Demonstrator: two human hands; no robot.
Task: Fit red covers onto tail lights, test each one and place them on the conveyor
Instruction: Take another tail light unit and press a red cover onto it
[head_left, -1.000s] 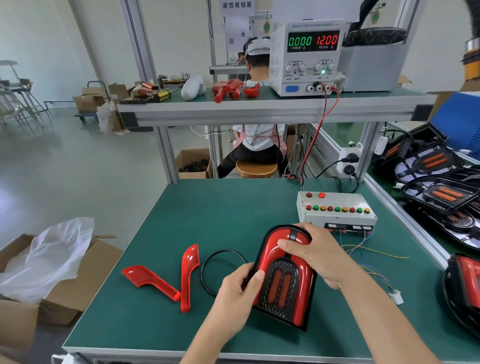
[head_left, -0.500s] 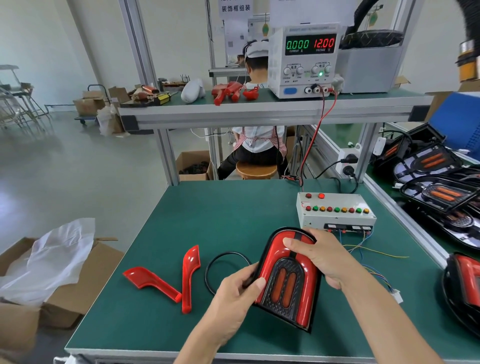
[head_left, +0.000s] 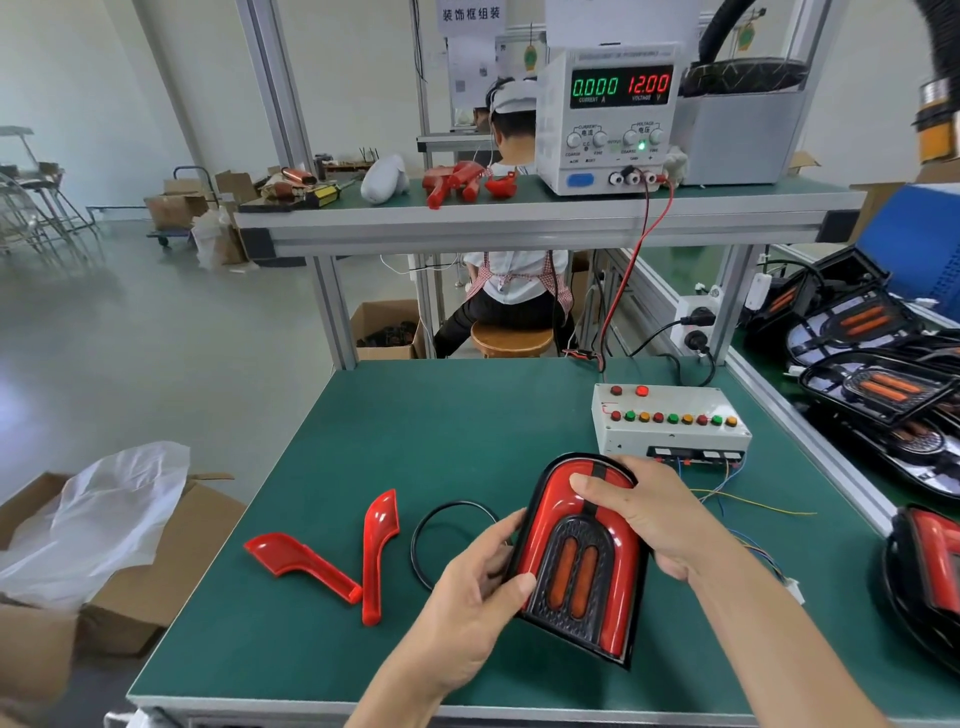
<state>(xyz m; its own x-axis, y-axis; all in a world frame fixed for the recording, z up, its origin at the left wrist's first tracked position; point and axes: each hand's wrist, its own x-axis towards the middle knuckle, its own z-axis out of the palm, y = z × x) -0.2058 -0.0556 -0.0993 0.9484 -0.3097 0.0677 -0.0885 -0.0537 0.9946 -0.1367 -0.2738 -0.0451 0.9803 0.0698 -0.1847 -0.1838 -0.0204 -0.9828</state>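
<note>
Both hands are on the tail light (head_left: 582, 561), right at the near middle of the green bench (head_left: 441, 426). The left hand (head_left: 478, 587) grips its left edge, thumb laid over the lower front, fingers curled behind. The right hand (head_left: 654, 519) wraps the top right side, thumb pressing on the red cover (head_left: 566, 499) near the top of the arch. The light sits tilted, front face up toward the camera, two orange strips showing in its black centre. Just left of it a black cable loop (head_left: 447, 540) lies on the bench, and further left two loose red covers (head_left: 332, 561) rest in a V, tips nearly touching. Behind the light stands the white test box (head_left: 670, 421) with its row of coloured buttons, thin wires trailing off to the right. Up on the shelf, the power supply (head_left: 608, 119) reads 0.000 and 12.00. More tail lights (head_left: 878, 384) are piled on the right.
</note>
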